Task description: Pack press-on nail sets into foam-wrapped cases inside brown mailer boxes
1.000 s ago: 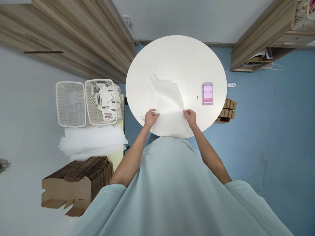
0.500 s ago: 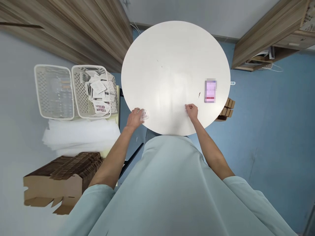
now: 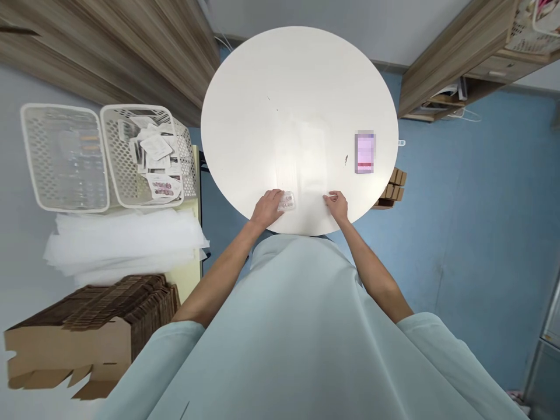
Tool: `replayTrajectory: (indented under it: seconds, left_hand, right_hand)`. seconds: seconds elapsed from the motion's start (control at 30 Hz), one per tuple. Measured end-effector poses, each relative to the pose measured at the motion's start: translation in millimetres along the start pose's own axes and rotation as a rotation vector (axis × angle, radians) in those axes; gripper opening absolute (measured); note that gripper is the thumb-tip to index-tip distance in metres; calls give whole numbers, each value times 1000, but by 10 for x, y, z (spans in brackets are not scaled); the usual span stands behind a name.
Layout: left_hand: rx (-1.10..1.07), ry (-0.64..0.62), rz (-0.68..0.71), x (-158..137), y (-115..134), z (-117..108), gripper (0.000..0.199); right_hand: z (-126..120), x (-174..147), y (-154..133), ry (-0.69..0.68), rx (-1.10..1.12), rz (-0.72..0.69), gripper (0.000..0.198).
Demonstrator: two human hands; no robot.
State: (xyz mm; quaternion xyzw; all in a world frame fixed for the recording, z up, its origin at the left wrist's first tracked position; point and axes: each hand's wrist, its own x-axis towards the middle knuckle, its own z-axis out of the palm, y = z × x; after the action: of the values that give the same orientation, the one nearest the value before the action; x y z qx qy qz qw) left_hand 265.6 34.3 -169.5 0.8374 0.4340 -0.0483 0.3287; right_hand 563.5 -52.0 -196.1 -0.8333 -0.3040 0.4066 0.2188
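My left hand [image 3: 268, 209] has its fingers closed on the left side of a small clear plastic case [image 3: 287, 201]. Rows of little pinkish pieces show through the case, too small to name. It is at the near edge of the round white table [image 3: 301, 70]. To the right of it, my right hand [image 3: 336, 206] rests by the table's near edge with thumb and fingers pinched together. Whether anything thin is between those fingertips cannot be made out.
A phone [image 3: 365, 153] lies on the table's right side. On the left stand a white basket of packets [image 3: 177, 157] and another basket of clear plastic items [image 3: 65, 204]. White foam sheets [image 3: 126, 239] and folded cardboard boxes [image 3: 65, 350] sit nearer. Small brown boxes [image 3: 396, 185] are beyond the table's right edge.
My left hand has moved right along the table's near edge, bringing the clear case closer to my right hand. My right hand stays pinched in nearly the same spot. The view has shifted slightly.
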Motion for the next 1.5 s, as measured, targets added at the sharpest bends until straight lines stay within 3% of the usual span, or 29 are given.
replayTrajectory:
  seconds: [0.17,0.47,0.67,0.83,0.93,1.07,1.17,1.33,1.5]
  left_hand:
    - [49,-80,25,189,228,145,70]
    - [70,-111,-2,194,212,196,73]
    - [14,-86,1,200,215,236,75]
    - [-94,-30,-27,124,215,319,82]
    - [-208,57,-122,28,211,342,76]
    - [-397,157,-393,-76,229,320,47]
    - [-501,184,-522,-85,262,292,42]
    - [-500,193,-622,9,272,290,24]
    - [-419,173,-651,64,205,343,17]
  right_hand:
    - [13,-231,128,-65,-47,33,24]
    - [-65,-508,59,-182,-126,20,12]
    - [-42,-697,-305,-224,-204,-177,15]
    - [227,-741,-628,-370,-318,-361,14]
    - [427,-716,-758,-427,-409,-411,14]
    - [645,-687,-848,-495,-521,-439,14]
    - [775,-675,-860,-512,-601,-465,15]
    - [910,-683,-836,-520,-669,-492,18]
    - [797,-677,-783,-482,-621,-448,19]
